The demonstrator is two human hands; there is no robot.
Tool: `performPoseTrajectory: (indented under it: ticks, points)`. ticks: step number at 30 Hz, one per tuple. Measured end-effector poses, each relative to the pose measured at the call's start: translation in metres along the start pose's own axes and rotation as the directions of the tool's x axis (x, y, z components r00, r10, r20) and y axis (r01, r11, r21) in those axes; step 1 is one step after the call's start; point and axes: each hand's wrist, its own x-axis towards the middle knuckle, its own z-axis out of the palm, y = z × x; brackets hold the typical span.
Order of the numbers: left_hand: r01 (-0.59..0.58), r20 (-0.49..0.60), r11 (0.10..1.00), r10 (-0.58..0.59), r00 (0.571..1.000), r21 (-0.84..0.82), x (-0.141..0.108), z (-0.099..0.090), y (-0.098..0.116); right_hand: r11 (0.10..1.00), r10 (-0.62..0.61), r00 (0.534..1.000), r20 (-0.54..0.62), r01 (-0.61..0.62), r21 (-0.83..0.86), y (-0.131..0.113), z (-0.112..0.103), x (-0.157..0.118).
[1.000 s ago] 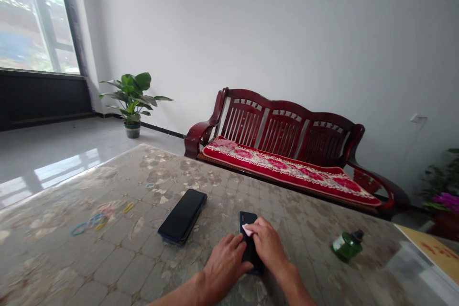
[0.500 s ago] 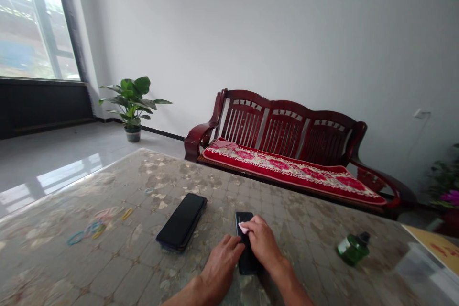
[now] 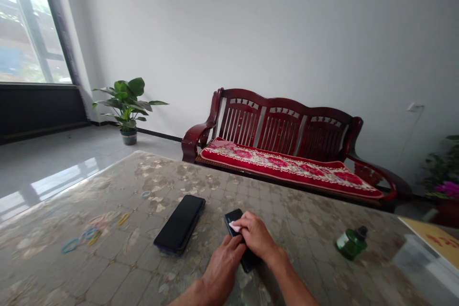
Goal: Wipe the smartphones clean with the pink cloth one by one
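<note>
A dark phone (image 3: 250, 262) lies on the patterned tablecloth in front of me, tilted with its far end to the left. My left hand (image 3: 224, 265) grips its left edge, fingers bent and thumb side against my other hand. Over the phone's upper half, my right hand (image 3: 257, 235) pinches a small pale pink-white wipe (image 3: 234, 226) and presses it on the surface. Both hands cover the phone's middle. To the left rests a second, larger black phone (image 3: 181, 224) in a case, touched by neither hand.
Several coloured hair ties (image 3: 88, 235) lie at the left of the table (image 3: 118, 277). A green bottle (image 3: 351, 243) with a black cap stands at the right, near a clear plastic box (image 3: 418, 265). Beyond the table is a red wooden bench (image 3: 283, 122); a potted plant (image 3: 127, 100) stands at the left.
The phone under my hands has turned, its far end swinging left. My right hand and the wipe have shifted slightly left with it. The view has moved a little.
</note>
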Motion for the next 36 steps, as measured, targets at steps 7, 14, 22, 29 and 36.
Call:
performPoseTrajectory:
  ticks: [7, 14, 22, 29, 36]
  points:
    - [0.009, -0.078, 0.999, -0.006, 0.997, 0.039, -0.001, -0.005, -0.006, 0.995, 0.04, 0.998, -0.046, -0.035, 0.096, 0.001, -0.001, -0.002]
    - [0.039, -0.059, 0.999, -0.041, 0.997, -0.027, 0.0, -0.012, -0.002, 0.991, 0.055, 0.996, -0.075, -0.045, 0.128, 0.005, -0.001, -0.006]
    - [0.081, -0.07, 0.997, -0.081, 0.994, 0.009, -0.001, -0.01, -0.006, 0.975, 0.098, 0.987, -0.131, -0.069, 0.211, 0.008, -0.003, -0.007]
    - [0.109, -0.098, 0.994, -0.108, 0.989, 0.01, 0.001, -0.008, -0.013, 0.967, 0.136, 0.965, -0.226, -0.08, 0.241, 0.016, -0.002, -0.017]
    - [0.083, -0.247, 0.992, -0.105, 0.963, -0.096, 0.003, -0.008, -0.024, 0.95, 0.189, 0.918, -0.348, -0.082, 0.3, 0.032, 0.007, -0.024]
